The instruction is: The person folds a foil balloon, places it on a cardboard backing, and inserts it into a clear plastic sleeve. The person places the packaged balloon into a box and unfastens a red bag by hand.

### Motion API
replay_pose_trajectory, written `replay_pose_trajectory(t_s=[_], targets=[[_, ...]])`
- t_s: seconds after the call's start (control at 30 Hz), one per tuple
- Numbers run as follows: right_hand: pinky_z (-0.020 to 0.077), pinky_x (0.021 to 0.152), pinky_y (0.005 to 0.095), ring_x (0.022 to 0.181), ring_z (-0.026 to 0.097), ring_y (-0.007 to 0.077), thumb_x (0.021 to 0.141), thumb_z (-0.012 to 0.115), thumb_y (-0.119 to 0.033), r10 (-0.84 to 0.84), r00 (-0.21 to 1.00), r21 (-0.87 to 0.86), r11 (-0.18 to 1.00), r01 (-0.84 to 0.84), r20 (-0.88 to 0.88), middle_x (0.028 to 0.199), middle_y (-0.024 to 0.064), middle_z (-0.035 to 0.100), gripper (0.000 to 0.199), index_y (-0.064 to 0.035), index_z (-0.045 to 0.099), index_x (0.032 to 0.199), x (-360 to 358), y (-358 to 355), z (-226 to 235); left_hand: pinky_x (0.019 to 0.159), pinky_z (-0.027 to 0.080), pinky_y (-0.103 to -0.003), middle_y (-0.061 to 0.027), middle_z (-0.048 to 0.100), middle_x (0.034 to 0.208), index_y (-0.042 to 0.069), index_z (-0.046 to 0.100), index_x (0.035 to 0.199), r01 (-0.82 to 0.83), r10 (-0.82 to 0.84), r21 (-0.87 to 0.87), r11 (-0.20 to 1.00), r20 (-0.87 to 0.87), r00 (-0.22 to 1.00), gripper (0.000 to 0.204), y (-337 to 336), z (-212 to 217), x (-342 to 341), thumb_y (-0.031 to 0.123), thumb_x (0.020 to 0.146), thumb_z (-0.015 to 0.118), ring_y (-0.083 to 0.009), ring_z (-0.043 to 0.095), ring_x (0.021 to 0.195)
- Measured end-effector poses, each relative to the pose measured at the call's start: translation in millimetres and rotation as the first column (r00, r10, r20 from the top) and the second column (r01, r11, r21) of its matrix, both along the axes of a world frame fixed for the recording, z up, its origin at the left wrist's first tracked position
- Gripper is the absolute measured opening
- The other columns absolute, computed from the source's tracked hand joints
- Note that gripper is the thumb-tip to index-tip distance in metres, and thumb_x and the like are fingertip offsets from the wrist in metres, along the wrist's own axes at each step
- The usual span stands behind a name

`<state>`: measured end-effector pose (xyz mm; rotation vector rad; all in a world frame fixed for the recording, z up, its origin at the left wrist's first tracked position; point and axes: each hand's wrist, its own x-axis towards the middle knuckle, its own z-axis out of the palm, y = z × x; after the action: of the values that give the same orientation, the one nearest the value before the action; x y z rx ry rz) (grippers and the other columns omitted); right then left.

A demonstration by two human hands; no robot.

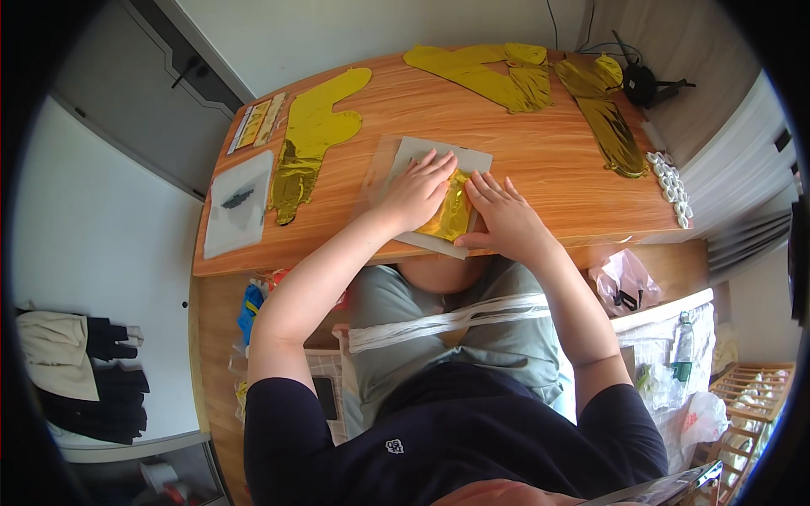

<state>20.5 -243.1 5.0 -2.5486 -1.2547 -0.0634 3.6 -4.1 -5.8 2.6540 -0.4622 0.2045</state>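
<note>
My left hand (419, 191) lies flat, fingers stretched out, over the left part of a folded gold foil sheet (456, 211) and the grey cardboard (467, 158) beneath it. On the foil's right edge rests my right hand (512, 221), its fingers spread and thumb apart. Neither hand grips anything. The cardboard sits near the table's front edge, with clear plastic film (377, 164) showing along its left side. My left palm hides part of the foil.
Flat gold foil balloons lie at the table's left (316, 126), back (506, 76) and right (609, 118). Clear plastic bags (240, 202) are stacked front left. White coiled cords (671, 190) line the right edge, near a black router (641, 83). White strands (447, 323) cross my lap.
</note>
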Motion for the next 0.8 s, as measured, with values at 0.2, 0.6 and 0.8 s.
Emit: replay_pose_trajectory(t_s=[0.2, 0.6, 0.8], targets=[[0.0239, 0.128, 0.0485, 0.155, 0.031, 0.0351, 0.081, 0.070, -0.073, -0.014, 1.000, -0.014, 1.000, 0.014, 0.005, 0.163, 0.0236, 0.038, 0.113, 0.0042, 0.038, 0.156, 1.4, 10.5, -2.6, 0.126, 0.026, -0.052, -0.0092, 0.036, 0.167, 0.007, 0.040, 0.159, -0.006, 0.006, 0.141, 0.990, 0.001, 1.000, 0.054, 1.4, 1.4, 0.0, 0.029, 0.109, 0.040, -0.0331, 0.028, 0.156], [0.0258, 0.127, 0.0473, 0.155, 0.032, 0.0337, 0.083, 0.073, -0.068, -0.026, 0.999, 0.075, 0.997, 0.028, -0.019, 0.164, 0.0218, 0.038, 0.106, 0.0025, 0.041, 0.156, -2.8, 8.9, -2.0, 0.126, 0.026, -0.051, -0.0088, 0.037, 0.167, 0.007, 0.040, 0.159, 0.022, -0.025, 0.135, 0.991, 0.016, 1.000, 0.055, 8.3, -2.8, 1.2, 0.027, 0.108, 0.042, -0.0317, 0.029, 0.156], [0.0261, 0.127, 0.0472, 0.155, 0.032, 0.0337, 0.083, 0.072, -0.068, -0.025, 0.999, 0.059, 0.998, 0.026, -0.023, 0.164, 0.0214, 0.037, 0.106, 0.0022, 0.041, 0.156, -1.8, 9.0, -0.6, 0.126, 0.025, -0.052, -0.0086, 0.036, 0.167, 0.007, 0.039, 0.159, 0.054, -0.060, 0.196, 0.979, 0.026, 0.998, 0.055, 8.9, -1.1, -0.3, 0.028, 0.108, 0.042, -0.0330, 0.028, 0.156]])
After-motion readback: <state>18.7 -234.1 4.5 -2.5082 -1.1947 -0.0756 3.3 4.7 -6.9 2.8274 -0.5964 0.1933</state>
